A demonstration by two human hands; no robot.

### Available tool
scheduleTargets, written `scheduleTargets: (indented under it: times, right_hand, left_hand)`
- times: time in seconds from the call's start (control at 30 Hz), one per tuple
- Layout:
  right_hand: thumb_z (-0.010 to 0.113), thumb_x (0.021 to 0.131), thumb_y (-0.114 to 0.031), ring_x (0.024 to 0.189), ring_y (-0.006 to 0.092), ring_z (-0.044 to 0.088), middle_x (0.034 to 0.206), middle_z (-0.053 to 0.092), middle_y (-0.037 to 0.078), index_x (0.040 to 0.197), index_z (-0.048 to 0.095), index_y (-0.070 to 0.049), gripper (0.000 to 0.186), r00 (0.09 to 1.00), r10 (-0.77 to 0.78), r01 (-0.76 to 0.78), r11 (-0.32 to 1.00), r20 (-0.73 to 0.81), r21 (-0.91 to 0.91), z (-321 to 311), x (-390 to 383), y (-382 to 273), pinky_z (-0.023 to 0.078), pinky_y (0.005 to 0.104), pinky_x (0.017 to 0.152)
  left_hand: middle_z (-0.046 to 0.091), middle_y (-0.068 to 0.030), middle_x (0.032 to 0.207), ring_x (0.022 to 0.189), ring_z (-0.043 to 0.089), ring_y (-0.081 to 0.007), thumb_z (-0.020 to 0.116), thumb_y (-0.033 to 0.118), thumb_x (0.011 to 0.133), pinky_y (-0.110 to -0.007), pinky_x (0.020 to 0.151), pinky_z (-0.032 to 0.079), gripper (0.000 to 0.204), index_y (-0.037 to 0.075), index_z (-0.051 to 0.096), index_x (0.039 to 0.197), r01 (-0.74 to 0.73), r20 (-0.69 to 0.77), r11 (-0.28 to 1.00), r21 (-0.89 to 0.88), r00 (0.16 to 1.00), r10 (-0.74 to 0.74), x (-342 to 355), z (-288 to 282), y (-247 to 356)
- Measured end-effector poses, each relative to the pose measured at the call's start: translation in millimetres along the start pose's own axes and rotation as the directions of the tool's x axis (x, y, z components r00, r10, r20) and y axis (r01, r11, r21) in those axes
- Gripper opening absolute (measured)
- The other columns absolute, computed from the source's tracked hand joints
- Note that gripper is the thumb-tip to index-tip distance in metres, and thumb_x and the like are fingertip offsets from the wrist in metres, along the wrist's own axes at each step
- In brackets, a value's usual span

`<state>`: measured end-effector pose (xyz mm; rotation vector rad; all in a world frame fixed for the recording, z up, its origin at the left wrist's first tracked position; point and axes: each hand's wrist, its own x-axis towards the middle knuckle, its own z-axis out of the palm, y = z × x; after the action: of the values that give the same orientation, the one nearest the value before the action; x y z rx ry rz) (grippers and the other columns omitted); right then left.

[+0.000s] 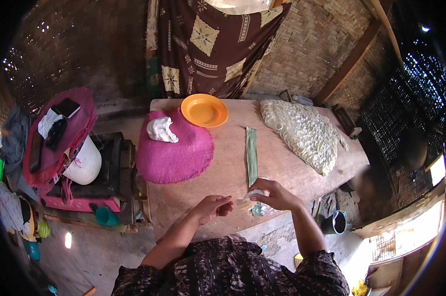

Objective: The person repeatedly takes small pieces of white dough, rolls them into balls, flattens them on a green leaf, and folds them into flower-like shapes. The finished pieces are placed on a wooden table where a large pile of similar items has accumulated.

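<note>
My right hand (275,193) sits at the near edge of the wooden table (223,172), fingers curled and pinched onto the near end of a long green leaf strip (252,155). The strip lies flat on the wood with its long axis running from 6 o'clock, under my fingertips, up toward 12 o'clock, its far end pointing at the gap between the orange bowl and the white pile. It leans only a touch to the left as it goes away from me. Just under my right hand there is a small pale, glassy piece (257,209) at the table's edge; I cannot tell what it is.

My left hand (213,206) rests just beside the right, at about 9 o'clock from it, fingers bunched together toward the thumb. Whether something small is pinched between them I cannot tell.

At 12 o'clock from the strip's far end, slightly left, sits a round orange plastic bowl (204,110). At 10 o'clock from my hands lies a round magenta mat (176,150) with a crumpled white lump (162,130) on its far part. At 1 o'clock, well apart from the strip, spreads a broad heap of small white rings (304,132), laid overlapping like scales.

Beyond the table hangs a dark brown cloth with cream diamond patches (208,44). Off at 9 o'clock a second magenta mat (60,133) carries dark flat objects and a white cloth, above a white pot (85,163). At 4 o'clock a dark bucket (335,222) stands on the ground
</note>
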<state>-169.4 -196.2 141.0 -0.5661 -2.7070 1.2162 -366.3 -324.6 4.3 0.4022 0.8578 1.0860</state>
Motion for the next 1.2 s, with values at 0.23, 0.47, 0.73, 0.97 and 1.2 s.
scheduleTargets:
  times: [0.23, 0.47, 0.73, 0.97, 1.2]
  right_hand:
    - [0.068, 0.091, -0.022, 0.09, 0.0218, 0.063, 0.097, 0.066, 0.009, 0.106, 0.066, -0.004, 0.024, 1.0, 0.007, -0.008, 0.999, 0.016, 0.032, 0, 1, -3, 0.05, 0.034, 0.076]
    - [0.07, 0.089, -0.021, 0.089, 0.0229, 0.063, 0.097, 0.066, 0.009, 0.105, 0.067, -0.004, 0.024, 0.999, -0.045, 0.045, 0.999, 0.016, 0.0, -1, 0, -8, 0.05, 0.0348, 0.075]
    - [0.071, 0.087, -0.02, 0.083, 0.0245, 0.063, 0.093, 0.067, 0.01, 0.104, 0.067, -0.004, 0.024, 0.994, -0.032, 0.023, 0.996, -0.105, -0.085, 0, -6, -16, 0.05, 0.0352, 0.071]
    - [0.071, 0.087, -0.018, 0.076, 0.0235, 0.063, 0.091, 0.066, 0.012, 0.104, 0.066, -0.002, 0.023, 0.965, -0.029, -0.006, 0.991, -0.259, -0.133, -3, -7, -27, 0.049, 0.0335, 0.068]
    - [0.072, 0.087, -0.018, 0.073, 0.0233, 0.063, 0.088, 0.066, 0.012, 0.102, 0.067, -0.002, 0.022, 0.948, -0.058, 0.009, 0.988, -0.314, -0.157, -1, -10, -31, 0.049, 0.0333, 0.065]
  left_hand:
    - [0.063, -0.0018, 0.077, 0.067, 0.058, -0.0096, 0.068, 0.036, 0.091, -0.024, 0.063, 0.049, 0.035, 0.001, 0.066, 0.093, 0.119, 0.126, 0.992, -0.041, 0.986, -0.113, 7, -4, -2]
    - [0.066, -0.0021, 0.075, 0.066, 0.059, -0.0087, 0.069, 0.03, 0.091, -0.024, 0.063, 0.048, 0.027, 0.002, 0.069, 0.089, -0.086, 0.085, 0.976, 0.198, 0.994, 0.07, 11, 3, 6]
    - [0.07, -0.0072, 0.086, 0.078, 0.064, -0.0151, 0.067, 0.012, 0.089, -0.029, 0.067, 0.051, 0.011, 0.001, 0.069, 0.093, -0.553, 0.231, 0.252, 0.794, 0.657, 0.718, -16, 33, 55]
    - [0.069, -0.0114, 0.091, 0.085, 0.067, -0.0251, 0.065, 0.012, 0.091, -0.034, 0.075, 0.052, 0.013, 0.0, 0.065, 0.096, -0.628, 0.423, 0.037, 0.778, 0.565, 0.708, -17, 51, 83]
    - [0.069, -0.0117, 0.09, 0.082, 0.065, -0.0161, 0.059, 0.014, 0.096, -0.031, 0.076, 0.052, 0.018, -0.003, 0.063, 0.099, -0.567, 0.301, 0.356, 0.743, 0.757, 0.58, -15, 61, 85]
